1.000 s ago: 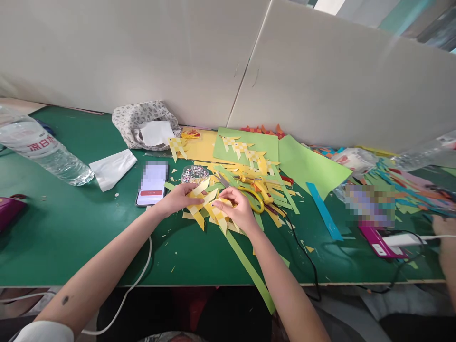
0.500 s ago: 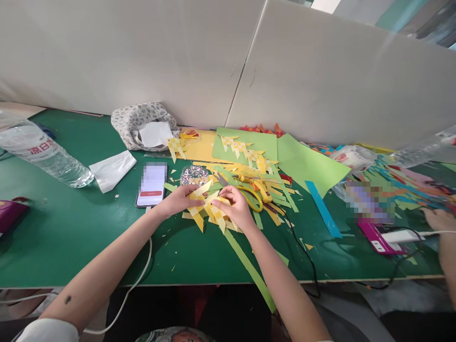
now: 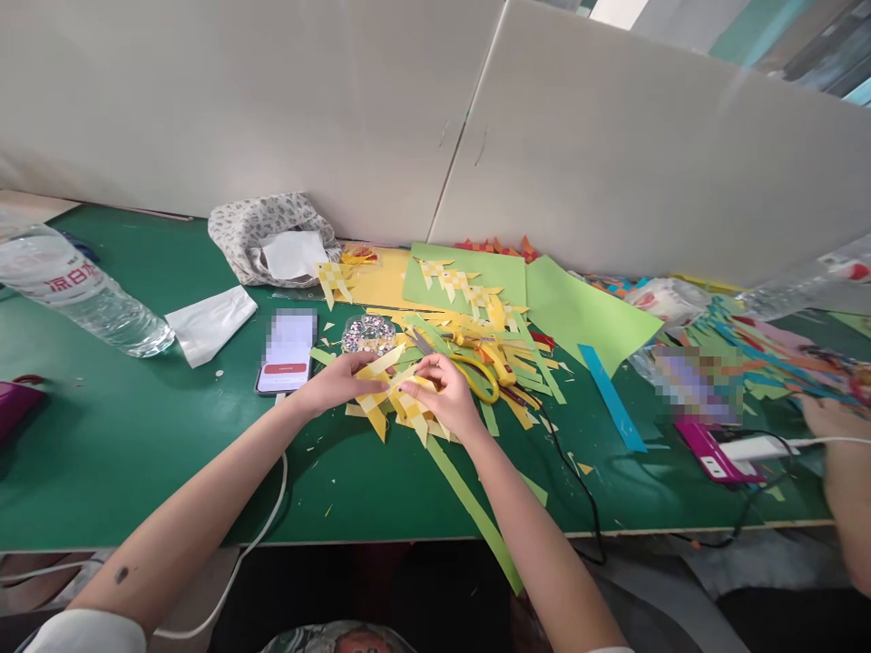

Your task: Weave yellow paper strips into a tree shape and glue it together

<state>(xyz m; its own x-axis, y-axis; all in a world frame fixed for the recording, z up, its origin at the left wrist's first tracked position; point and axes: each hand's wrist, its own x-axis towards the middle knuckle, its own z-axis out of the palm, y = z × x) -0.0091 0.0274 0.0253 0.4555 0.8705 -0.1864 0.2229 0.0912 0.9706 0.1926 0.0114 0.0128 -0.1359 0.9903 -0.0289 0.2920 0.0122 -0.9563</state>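
Note:
Both my hands hold a small woven piece of yellow paper strips [image 3: 391,399] just above the green table [image 3: 136,453]. My left hand [image 3: 337,383] pinches its left side, fingers closed on the strips. On the right side, my right hand [image 3: 442,394] has its fingers curled and pinched on a strip end. Loose strip ends stick out below and to the sides. Yellow-handled scissors [image 3: 486,367] lie just right of my right hand. A small round box of googly eyes [image 3: 368,334] sits just beyond my left hand.
A phone [image 3: 288,350] lies left of my hands, its white cable running off the front edge. A water bottle [image 3: 82,295], white tissue [image 3: 208,322] and a patterned pouch [image 3: 272,236] are at left. Green and yellow sheets [image 3: 585,313] and paper scraps lie beyond. Another person's hand [image 3: 834,422] is at far right.
My hands stay on the woven piece with only slight finger shifts. The other person's hand at right has moved left and farther in over the table.

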